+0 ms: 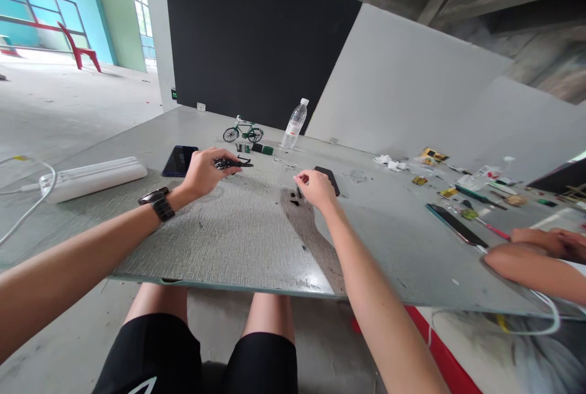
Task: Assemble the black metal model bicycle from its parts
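Observation:
My left hand, with a dark watch on its wrist, is closed round a black part above the table. Fingers pinched together, my right hand is over the tabletop beside small black pieces; a small dark piece shows at its fingertips. Behind the hands stands a green model bicycle, with small dark green and black blocks in front of it. A dark flat object lies just behind my right hand.
A phone and a white power strip lie at the left. A water bottle stands at the back. To the right are another phone, scattered small items and another person's arms at the table edge.

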Demonstrator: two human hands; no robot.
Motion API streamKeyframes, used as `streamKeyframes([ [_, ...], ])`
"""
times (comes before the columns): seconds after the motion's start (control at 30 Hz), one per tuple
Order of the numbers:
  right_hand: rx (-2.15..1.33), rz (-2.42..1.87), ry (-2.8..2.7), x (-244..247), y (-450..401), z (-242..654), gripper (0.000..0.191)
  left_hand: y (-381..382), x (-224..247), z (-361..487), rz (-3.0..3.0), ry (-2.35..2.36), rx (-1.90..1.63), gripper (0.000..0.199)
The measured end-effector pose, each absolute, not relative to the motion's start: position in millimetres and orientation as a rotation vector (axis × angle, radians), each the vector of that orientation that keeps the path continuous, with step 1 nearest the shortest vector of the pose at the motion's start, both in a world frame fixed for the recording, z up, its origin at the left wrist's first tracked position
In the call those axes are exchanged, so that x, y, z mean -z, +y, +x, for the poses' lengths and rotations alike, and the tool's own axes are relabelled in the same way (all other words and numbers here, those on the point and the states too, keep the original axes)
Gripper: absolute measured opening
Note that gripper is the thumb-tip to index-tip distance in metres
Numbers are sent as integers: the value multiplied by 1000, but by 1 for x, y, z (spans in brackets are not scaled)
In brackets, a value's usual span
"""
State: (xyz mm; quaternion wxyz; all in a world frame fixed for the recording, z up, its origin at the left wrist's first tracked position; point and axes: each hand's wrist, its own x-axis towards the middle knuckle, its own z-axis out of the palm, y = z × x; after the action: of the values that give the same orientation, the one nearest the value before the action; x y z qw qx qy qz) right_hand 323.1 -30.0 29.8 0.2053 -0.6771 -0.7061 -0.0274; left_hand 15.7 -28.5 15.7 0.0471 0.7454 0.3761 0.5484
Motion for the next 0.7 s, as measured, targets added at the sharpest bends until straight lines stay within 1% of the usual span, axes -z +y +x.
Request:
streamKeyframes([
  [0.13, 7, -1761, -2024, -28, -32, 316, 22, -26, -16, 13, 2338, 1124, -1696, 19],
  [0.3, -55, -1416, -2206, -16, -35, 288, 18, -25, -14, 14, 2430, 1067, -1688, 17],
  [0.5, 188, -1403, -2381, 1, -31, 240, 24, -23, -12, 15, 2504, 1025, -1654, 15],
  [0.6, 341, -1330, -2491, 3, -30, 231, 27, -23, -12, 16, 2478, 1049, -1635, 15],
  [0.7, 413, -1256, -2538, 0, -35, 231, 26, -23, -11, 15, 2468, 1049, -1620, 16],
])
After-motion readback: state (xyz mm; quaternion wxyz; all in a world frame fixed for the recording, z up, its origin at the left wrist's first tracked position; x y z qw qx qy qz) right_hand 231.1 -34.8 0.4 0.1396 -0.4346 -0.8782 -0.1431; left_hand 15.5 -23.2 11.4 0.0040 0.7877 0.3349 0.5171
